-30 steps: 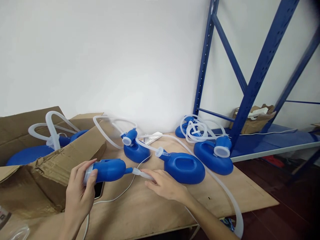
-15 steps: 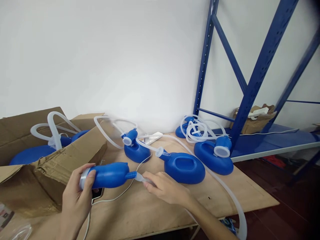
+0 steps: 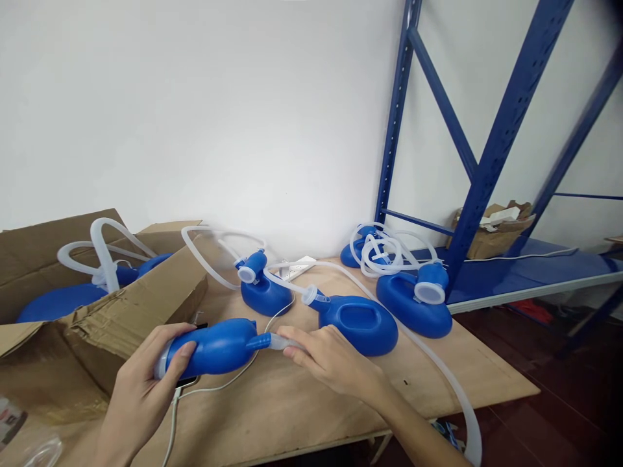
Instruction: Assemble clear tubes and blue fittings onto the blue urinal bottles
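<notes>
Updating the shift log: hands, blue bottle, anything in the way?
Left hand gripping blue bottle. Right hand holding translucent tube, its end at the spout. White cable behind, nothing visibly blocking.

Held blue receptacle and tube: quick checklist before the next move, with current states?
1. Left hand grips the blue receptacle at its capped end: ok.
2. Right hand holds the translucent tube near its end: ok.
3. Tube end meets the spout, roughly in line: ok.
4. Tube pushed fully onto the spout: cannot tell, overlap depth unclear.
5. White cable clear of the spout: cannot tell, it passes behind in this view.
6. Right hand clear of the blue jug: cannot tell, they overlap in view.
</notes>
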`<action>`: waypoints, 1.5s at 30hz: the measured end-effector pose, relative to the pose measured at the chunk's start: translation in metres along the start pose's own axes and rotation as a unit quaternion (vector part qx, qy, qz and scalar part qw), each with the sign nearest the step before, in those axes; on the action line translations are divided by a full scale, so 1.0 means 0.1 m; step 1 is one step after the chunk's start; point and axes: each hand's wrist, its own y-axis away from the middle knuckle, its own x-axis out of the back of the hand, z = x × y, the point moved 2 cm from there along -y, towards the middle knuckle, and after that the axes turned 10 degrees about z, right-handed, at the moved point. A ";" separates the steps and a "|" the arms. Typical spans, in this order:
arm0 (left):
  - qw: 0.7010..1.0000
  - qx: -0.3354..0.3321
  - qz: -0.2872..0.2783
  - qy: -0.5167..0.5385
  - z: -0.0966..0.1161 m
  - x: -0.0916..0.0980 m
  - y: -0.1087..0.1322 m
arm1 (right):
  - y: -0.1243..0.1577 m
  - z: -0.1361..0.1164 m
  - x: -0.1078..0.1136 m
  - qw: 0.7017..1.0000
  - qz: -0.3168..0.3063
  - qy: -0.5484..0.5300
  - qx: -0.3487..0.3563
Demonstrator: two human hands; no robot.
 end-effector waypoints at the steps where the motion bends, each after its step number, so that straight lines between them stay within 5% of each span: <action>1: 1.000 -0.015 -0.002 -0.007 0.02 0.02 0.01 | 0.00 -0.01 0.00 1.000 0.003 0.005 0.007; 12: 0.994 -0.104 0.016 -0.039 0.13 0.17 0.02 | 0.02 -0.15 0.15 0.987 0.052 0.106 0.111; 29: 0.989 -0.146 0.006 -0.024 0.24 0.14 0.09 | 0.10 -0.15 0.21 0.992 0.040 0.067 0.100; 38: 0.996 -0.074 0.002 -0.045 0.23 0.11 0.10 | 0.09 -0.17 0.25 0.997 0.047 -0.044 0.050; 42: 0.996 0.017 -0.026 0.087 0.21 0.11 0.14 | 0.05 -0.20 0.25 0.994 0.034 -0.092 0.050; 45: 0.990 0.019 -0.044 0.132 0.22 0.14 0.16 | 0.03 -0.21 0.23 0.990 0.038 -0.129 0.053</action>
